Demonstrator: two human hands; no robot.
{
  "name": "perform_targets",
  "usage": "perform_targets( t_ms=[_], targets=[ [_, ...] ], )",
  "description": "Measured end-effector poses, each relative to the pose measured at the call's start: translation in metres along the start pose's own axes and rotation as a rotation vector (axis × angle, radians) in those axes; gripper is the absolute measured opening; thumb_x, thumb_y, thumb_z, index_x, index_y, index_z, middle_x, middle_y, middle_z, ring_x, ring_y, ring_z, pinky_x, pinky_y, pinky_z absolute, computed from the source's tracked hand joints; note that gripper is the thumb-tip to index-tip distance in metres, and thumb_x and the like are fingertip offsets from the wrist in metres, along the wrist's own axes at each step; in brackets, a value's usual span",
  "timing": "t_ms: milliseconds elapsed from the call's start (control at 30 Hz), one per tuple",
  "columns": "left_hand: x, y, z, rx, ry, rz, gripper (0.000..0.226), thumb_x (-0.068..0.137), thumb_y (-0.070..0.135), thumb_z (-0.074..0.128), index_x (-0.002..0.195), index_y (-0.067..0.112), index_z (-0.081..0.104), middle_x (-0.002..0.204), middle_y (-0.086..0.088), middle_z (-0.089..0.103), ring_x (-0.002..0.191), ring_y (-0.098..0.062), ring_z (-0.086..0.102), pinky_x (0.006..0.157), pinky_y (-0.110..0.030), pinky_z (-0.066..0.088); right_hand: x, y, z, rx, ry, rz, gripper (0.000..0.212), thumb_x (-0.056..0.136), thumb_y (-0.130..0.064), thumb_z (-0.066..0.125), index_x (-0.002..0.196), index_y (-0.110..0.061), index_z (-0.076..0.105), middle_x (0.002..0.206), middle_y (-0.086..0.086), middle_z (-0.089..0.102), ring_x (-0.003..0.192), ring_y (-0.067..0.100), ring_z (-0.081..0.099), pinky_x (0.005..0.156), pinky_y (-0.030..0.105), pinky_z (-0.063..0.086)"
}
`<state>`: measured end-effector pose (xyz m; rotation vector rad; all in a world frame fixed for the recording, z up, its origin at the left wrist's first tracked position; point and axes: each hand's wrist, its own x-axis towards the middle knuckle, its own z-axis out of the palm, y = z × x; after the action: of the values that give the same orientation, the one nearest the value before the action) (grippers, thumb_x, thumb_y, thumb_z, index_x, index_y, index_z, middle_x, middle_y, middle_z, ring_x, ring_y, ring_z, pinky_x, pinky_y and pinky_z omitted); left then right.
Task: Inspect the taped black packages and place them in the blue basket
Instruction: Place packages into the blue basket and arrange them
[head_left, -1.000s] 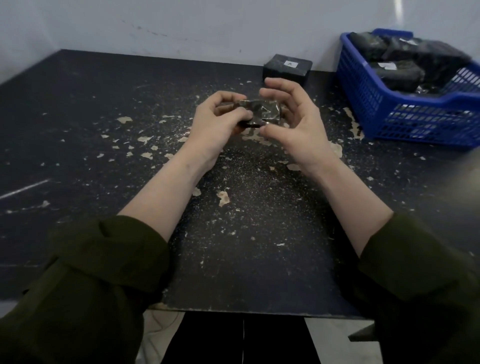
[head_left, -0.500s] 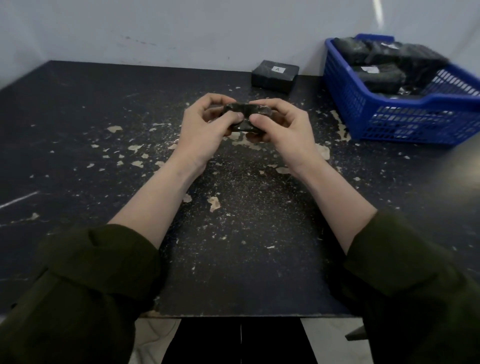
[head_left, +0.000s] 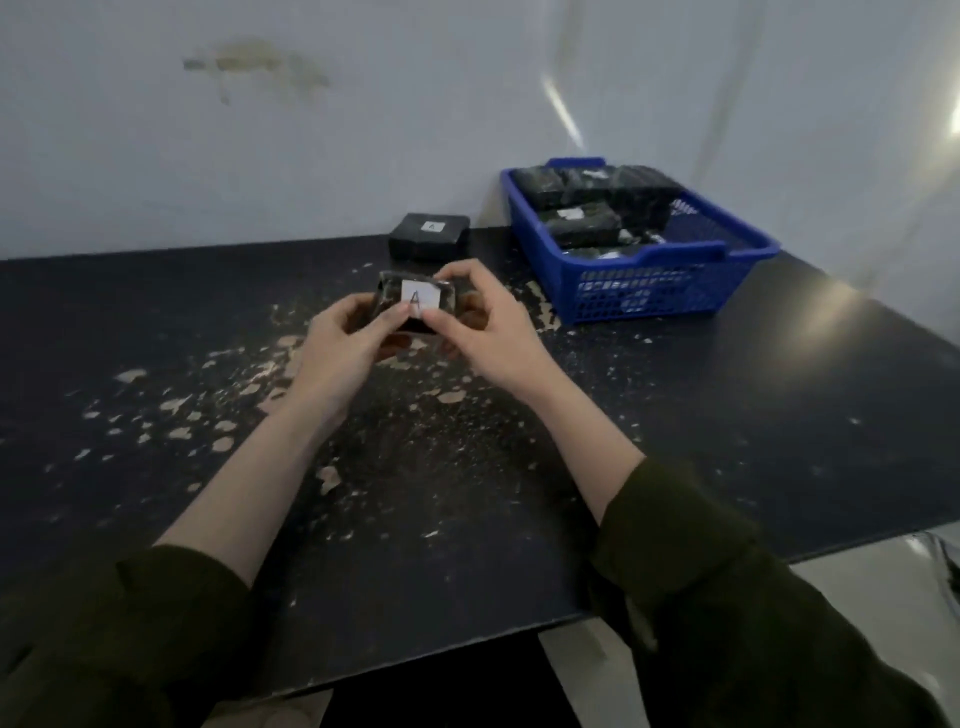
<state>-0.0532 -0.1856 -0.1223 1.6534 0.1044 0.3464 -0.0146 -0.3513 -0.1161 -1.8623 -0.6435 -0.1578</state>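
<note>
On the left, the dark surface (head_left: 156, 312) is scuffed, with pale chipped patches spread across its middle, and a dark green sleeve (head_left: 119, 639) fills the lower left corner. The left hand (head_left: 337, 353) is raised above the surface, its thumb and fingers closed on the left end of a taped black package (head_left: 387, 299). The package is held clear of the surface between both hands, its long axis running left to right, its broad face tipped toward the camera, and a white label (head_left: 420, 297) with a letter A on that face reads upright. The right hand (head_left: 485, 332) grips the package's right end, thumb pressed just below the label and fingers curled over the top edge and far side, so both hands are clamped on the same package. Behind the hands, against the pale wall (head_left: 311, 130), a black box (head_left: 430, 238) lies flat on the surface with a small white label on its top. To the right of the box stands the blue basket (head_left: 649, 291), its long axis running away toward the wall; it holds several black packages (head_left: 582, 223) piled toward its far end, a few with white labels showing. The right sleeve (head_left: 727, 597) crosses the lower right corner
</note>
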Motion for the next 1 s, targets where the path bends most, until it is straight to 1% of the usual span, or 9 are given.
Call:
perform_targets(
  t_ms=[133,167,333,433,533,633,733,833,1000],
  targets=[
    [0.004,0.026,0.046,-0.052,-0.073,-0.03,0.016,0.086,0.028,0.073,0.098,0.018,0.071,0.1,-0.004,0.075,0.098,-0.019,0.072,0.092,-0.034,0.056,-0.015,0.005,-0.047,-0.247,0.102,-0.04,0.055,0.078,-0.03,0.083,0.125,-0.018,0.057,0.116,-0.005,0.052,0.105,0.006,0.052,0.093,0.014,0.044],
    [0.005,0.034,0.06,-0.048,-0.105,-0.032,0.013,0.086,0.027,0.073,0.095,0.019,0.071,0.098,-0.003,0.076,0.097,-0.018,0.072,0.09,-0.032,0.057,-0.018,0.008,-0.062,-0.304,0.142,-0.069,0.059,0.076,-0.029,0.084,0.127,-0.016,0.057,0.118,-0.004,0.05,0.106,0.005,0.05,0.094,0.013,0.042],
    [0.024,0.064,0.133,0.014,-0.24,0.015,0.014,0.085,0.033,0.075,0.089,0.02,0.073,0.093,-0.002,0.077,0.091,-0.016,0.074,0.087,-0.034,0.058,-0.032,0.013,-0.145,-0.433,0.265,-0.154,0.061,0.078,-0.028,0.082,0.133,-0.023,0.055,0.127,-0.006,0.058,0.114,0.004,0.053,0.099,0.022,0.046],
    [0.033,0.078,0.175,0.011,-0.327,0.028,0.031,0.086,0.032,0.074,0.107,0.009,0.073,0.1,-0.005,0.077,0.09,-0.012,0.074,0.078,-0.023,0.058,-0.031,0.015,-0.189,-0.502,0.313,-0.134,0.051,0.074,-0.025,0.083,0.121,-0.019,0.063,0.115,-0.007,0.057,0.102,0.007,0.057,0.088,0.026,0.053],
    [0.046,0.09,0.212,0.033,-0.396,0.058,0.035,0.092,0.038,0.066,0.109,0.008,0.072,0.1,-0.007,0.076,0.084,-0.014,0.072,0.074,-0.021,0.057,-0.023,0.015,-0.224,-0.566,0.377,-0.099,0.044,0.071,-0.018,0.082,0.112,-0.016,0.066,0.101,-0.01,0.059,0.087,0.008,0.059,0.078,0.027,0.054],
    [0.069,0.096,0.233,0.188,-0.409,0.159,0.032,0.1,0.041,0.051,0.105,0.015,0.069,0.095,-0.001,0.073,0.086,-0.013,0.069,0.083,-0.027,0.055,-0.007,0.017,-0.258,-0.608,0.485,-0.009,0.045,0.073,-0.02,0.081,0.115,-0.016,0.066,0.094,-0.004,0.066,0.08,0.016,0.063,0.081,0.032,0.053],
    [0.099,0.089,0.235,0.523,-0.416,0.303,0.031,0.101,0.038,0.05,0.111,0.016,0.069,0.1,0.001,0.07,0.093,-0.015,0.065,0.09,-0.032,0.051,0.011,0.026,-0.288,-0.596,0.553,0.138,0.039,0.077,-0.03,0.081,0.112,-0.021,0.067,0.091,-0.005,0.067,0.07,0.006,0.059,0.076,0.023,0.047],
    [0.123,0.069,0.231,0.875,-0.507,0.324,0.037,0.101,0.04,0.048,0.116,0.012,0.068,0.106,-0.005,0.069,0.091,-0.015,0.06,0.082,-0.031,0.046,0.03,0.045,-0.305,-0.604,0.539,0.239,0.031,0.077,-0.04,0.082,0.1,-0.023,0.072,0.087,-0.006,0.068,0.078,0.01,0.062,0.075,0.023,0.043],
    [0.13,0.055,0.232,0.938,-0.528,0.293,0.043,0.1,0.047,0.045,0.118,0.014,0.067,0.107,-0.003,0.067,0.095,-0.016,0.061,0.089,-0.038,0.051,0.057,0.065,-0.304,-0.778,0.294,0.363,0.026,0.074,-0.041,0.08,0.091,-0.023,0.076,0.087,-0.004,0.066,0.092,0.016,0.064,0.078,0.027,0.048]
  ],
)
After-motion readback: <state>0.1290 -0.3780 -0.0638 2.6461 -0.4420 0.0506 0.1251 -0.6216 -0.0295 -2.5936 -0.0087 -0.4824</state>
